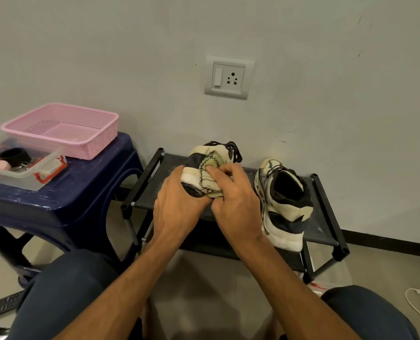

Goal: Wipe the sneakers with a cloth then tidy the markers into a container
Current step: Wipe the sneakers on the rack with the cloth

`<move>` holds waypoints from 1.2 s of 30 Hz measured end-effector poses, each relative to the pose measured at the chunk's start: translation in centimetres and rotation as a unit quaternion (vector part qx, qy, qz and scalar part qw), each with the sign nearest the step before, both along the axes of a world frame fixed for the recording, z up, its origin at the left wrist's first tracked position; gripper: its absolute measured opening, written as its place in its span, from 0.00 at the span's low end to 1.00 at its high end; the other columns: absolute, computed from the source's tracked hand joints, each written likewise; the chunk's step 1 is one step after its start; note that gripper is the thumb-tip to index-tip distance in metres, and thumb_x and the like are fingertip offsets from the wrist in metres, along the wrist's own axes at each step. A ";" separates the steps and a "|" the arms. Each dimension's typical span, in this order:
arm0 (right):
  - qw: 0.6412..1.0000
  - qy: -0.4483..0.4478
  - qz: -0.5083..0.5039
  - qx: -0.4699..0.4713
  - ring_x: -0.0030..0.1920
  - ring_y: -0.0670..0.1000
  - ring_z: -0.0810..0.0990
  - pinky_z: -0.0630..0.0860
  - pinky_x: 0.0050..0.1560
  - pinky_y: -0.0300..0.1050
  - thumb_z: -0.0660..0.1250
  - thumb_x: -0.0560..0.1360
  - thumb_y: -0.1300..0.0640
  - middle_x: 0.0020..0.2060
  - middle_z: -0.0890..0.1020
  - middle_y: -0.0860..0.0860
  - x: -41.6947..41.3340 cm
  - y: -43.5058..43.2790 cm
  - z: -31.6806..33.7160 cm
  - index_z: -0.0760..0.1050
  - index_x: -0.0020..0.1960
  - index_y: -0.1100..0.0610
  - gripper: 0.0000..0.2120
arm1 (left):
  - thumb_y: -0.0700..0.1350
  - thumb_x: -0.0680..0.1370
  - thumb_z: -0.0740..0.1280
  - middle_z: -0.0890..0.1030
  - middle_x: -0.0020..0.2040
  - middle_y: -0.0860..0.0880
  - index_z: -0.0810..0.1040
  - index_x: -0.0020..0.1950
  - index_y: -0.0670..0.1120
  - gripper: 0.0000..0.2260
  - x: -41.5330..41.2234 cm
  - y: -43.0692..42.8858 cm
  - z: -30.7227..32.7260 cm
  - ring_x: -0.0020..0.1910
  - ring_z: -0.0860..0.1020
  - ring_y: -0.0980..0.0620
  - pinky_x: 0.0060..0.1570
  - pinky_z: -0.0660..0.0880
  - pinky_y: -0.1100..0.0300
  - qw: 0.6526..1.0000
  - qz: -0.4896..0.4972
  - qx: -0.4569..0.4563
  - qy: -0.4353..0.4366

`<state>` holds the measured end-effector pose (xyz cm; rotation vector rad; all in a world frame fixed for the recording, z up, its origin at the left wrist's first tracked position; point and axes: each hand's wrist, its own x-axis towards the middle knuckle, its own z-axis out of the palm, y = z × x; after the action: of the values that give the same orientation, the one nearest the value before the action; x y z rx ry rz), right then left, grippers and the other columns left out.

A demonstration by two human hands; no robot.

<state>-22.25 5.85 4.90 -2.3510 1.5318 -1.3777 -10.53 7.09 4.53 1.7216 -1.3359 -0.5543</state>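
Rack (172, 164) is carrying 2nd sneaker (283, 204), just right of R hand (236, 204). L hand (177, 200) is gripping 1st sneaker (194, 163), toe pointing away toward wall. R fingers (218, 170) are pinching cloth (210, 182) against it.

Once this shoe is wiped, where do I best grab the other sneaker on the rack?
Take the sneaker by its heel collar, coming from above on your near side. It sits sole-down on the rack, heel toward you, toe to the wall, opening gaping upward, so fingers can likely hook inside.
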 end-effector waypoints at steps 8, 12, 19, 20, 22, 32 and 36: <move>0.984 -0.156 -0.064 0.061 0.50 0.47 0.78 0.76 0.51 0.39 0.66 0.71 0.71 0.52 0.79 0.49 0.2 -0.1 0.3 0.80 0.61 0.56 0.21 | 0.63 0.64 0.74 0.76 0.62 0.51 0.66 0.72 0.52 0.40 -0.8 0.2 0.2 0.61 0.74 0.50 0.57 0.74 0.54 1.000 0.024 -0.003 0.004; 0.937 -0.252 -0.148 0.193 0.43 0.51 0.79 0.79 0.44 0.47 0.64 0.74 0.66 0.43 0.80 0.52 -1.3 -1.8 -1.2 0.82 0.48 0.57 0.10 | 0.64 0.64 0.75 0.73 0.65 0.50 0.63 0.74 0.52 0.42 -0.8 0.2 0.2 0.64 0.70 0.49 0.54 0.68 0.56 0.999 0.033 0.015 0.001; 0.986 -0.156 0.042 0.031 0.52 0.47 0.78 0.74 0.54 0.30 0.65 0.72 0.74 0.52 0.81 0.54 -0.1 -0.1 0.1 0.79 0.61 0.63 0.19 | 0.64 0.64 0.75 0.75 0.63 0.50 0.64 0.73 0.52 0.41 0.4 -0.3 -0.3 0.58 0.73 0.52 0.52 0.72 0.55 0.999 0.031 0.021 0.039; 0.990 -0.127 0.060 0.022 0.53 0.47 0.78 0.74 0.55 0.31 0.66 0.71 0.74 0.52 0.81 0.53 -0.3 -0.5 0.1 0.79 0.61 0.63 0.20 | 0.63 0.65 0.75 0.75 0.62 0.50 0.65 0.73 0.51 0.41 0.6 -0.3 -0.4 0.57 0.72 0.53 0.51 0.71 0.57 0.999 0.025 0.020 0.042; 0.992 -0.106 0.035 0.060 0.53 0.46 0.78 0.72 0.53 0.27 0.66 0.71 0.73 0.52 0.81 0.52 -0.7 -1.3 -0.1 0.80 0.60 0.61 0.20 | 0.63 0.65 0.75 0.74 0.60 0.53 0.65 0.72 0.51 0.40 0.6 -0.1 -0.5 0.55 0.68 0.56 0.50 0.68 0.58 0.999 0.020 0.023 0.041; 0.957 -0.201 -0.020 0.207 0.40 0.43 0.81 0.78 0.37 0.37 0.65 0.73 0.66 0.37 0.83 0.45 -1.6 -2.0 0.3 0.83 0.47 0.53 0.12 | 0.77 0.57 0.68 0.77 0.60 0.57 0.68 0.68 0.56 0.45 2.1 0.1 -0.1 0.61 0.75 0.53 0.60 0.75 0.49 0.994 -0.077 0.058 0.041; 0.984 -0.134 0.047 0.110 0.49 0.44 0.79 0.74 0.47 0.28 0.65 0.71 0.71 0.49 0.82 0.50 -0.7 0.3 1.0 0.81 0.58 0.58 0.19 | 0.73 0.62 0.69 0.80 0.53 0.58 0.73 0.64 0.57 0.35 2.8 -0.1 -0.5 0.55 0.78 0.55 0.54 0.78 0.48 0.996 -0.073 0.044 0.021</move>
<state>-22.98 6.13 5.87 -1.9905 1.3997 -1.3591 -7.72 6.99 4.06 1.6822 -1.4334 -0.7374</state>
